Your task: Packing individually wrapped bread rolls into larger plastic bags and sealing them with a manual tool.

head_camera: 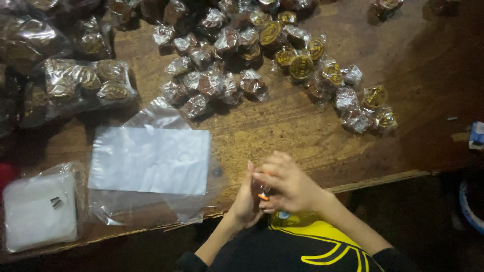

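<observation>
Closely Cupped Hands at the Near Edge of a Sweet-Strewn Tabletop

Nearest the camera, a black garment with yellow stripes point(312, 247) fills the bottom of the view. Just above it, both hands meet at the near edge of the worn brown wooden tabletop point(282, 131). The left hand point(247, 199) is cupped with its palm turned toward the right, and the right hand point(285, 186) curls over it, fingers bent. Between them sits a small object with an orange tip point(263, 195); both grips are pressed together around it, and most of it is hidden, so what kind of thing it is cannot be told.

To the left of the hands, a flat stack of clear plastic bags point(151, 158) lies on the wood, one sheet catching pale light. Further left, at the near corner, a clear packet of white squares point(43, 209) rests with two small dark metal pieces point(56, 202) on top of it.

Beyond the bags, a filled clear bag of round gold-and-brown sweets point(85, 83) lies toward the left side. Across the middle and far part of the wood spreads a loose heap of individually wrapped brown round sweets in shiny clear wrappers point(242, 55), trailing off to the right, well apart from the hands. At the right margin, a small blue-and-white item point(476, 135) is cut off by the frame.
</observation>
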